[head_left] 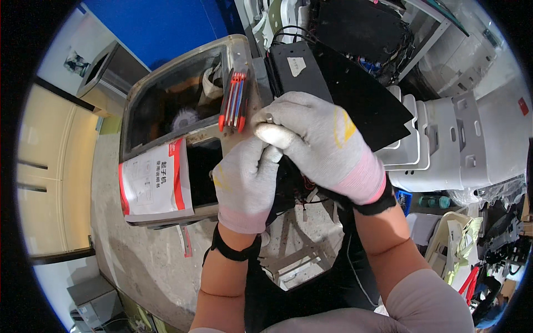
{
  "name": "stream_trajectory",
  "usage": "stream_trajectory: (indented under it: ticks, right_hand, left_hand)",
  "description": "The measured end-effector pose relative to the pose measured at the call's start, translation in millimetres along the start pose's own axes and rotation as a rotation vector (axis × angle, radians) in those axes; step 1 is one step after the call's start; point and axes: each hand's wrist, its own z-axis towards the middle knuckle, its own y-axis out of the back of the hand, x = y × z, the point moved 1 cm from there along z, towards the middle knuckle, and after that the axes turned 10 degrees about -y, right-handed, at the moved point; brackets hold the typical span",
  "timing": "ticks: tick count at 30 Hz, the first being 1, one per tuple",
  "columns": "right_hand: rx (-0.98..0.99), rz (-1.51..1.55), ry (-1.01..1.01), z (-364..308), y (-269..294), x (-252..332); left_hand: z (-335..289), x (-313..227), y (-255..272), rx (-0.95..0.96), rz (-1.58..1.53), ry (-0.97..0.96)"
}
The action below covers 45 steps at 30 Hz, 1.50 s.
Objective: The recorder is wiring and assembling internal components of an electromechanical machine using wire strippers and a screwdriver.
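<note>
Both my hands wear pale knit gloves with pink cuffs, and they meet over the right side of a grey-framed machine (244,55) with a clear window. My right hand (316,133) is closed in a pinch, with a tiny metallic piece (269,117) showing at its thumb and fingertips; its kind is too small to tell. Just below and touching it, my left hand (244,180) has its fingers closed, and what they hold is hidden. A folding hex key set (234,102) with red ends lies on the machine, left of my fingertips.
A white and red booklet (152,180) lies on the machine's front left. Behind my right hand are a black box (300,64) and a black panel (355,94). White plastic panels (461,133) stand at right, above a cream bin (444,244). A cabinet (55,172) is at far left.
</note>
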Motion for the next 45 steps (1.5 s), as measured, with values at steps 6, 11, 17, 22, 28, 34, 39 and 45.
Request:
stream_trajectory:
  ticks: [6,11,17,22,28,34,39,45]
  right_hand:
    - [-0.111,0.51,-0.218,-10.6,-25.6,30.9]
    - [-0.374,0.733,-0.343,0.4,-49.8,43.7]
    - [-0.338,0.831,-0.421,9.3,-47.6,39.1]
    - [-0.091,0.795,-0.413,16.9,-37.6,29.0]
    - [0.038,0.754,-0.386,15.0,-33.5,20.4]
    - [-0.139,0.546,-0.27,-3.7,-40.7,29.4]
    - [-0.324,0.786,-0.325,-1.6,-53.8,36.8]
    - [-0.318,0.805,-0.355,6.3,-44.1,25.5]
  left_hand:
    - [-4.5,1.1,4.3,-0.021,-0.134,0.02]
    - [-10.0,3.9,4.1,-0.035,-0.265,-0.006]
    - [-14.3,11.3,-4.9,-0.088,-0.041,-0.048]
    - [-10.6,8.0,-3.9,-0.11,-0.073,-0.059]
    - [-3.8,13.2,8.4,0.054,-0.194,0.019]
    - [-1.4,12.4,10.2,0.06,-0.213,0.047]
    - [-3.3,6.6,7.6,0.029,-0.114,-0.083]
    - [-8.1,2.7,-1.1,-0.012,-0.062,-0.057]
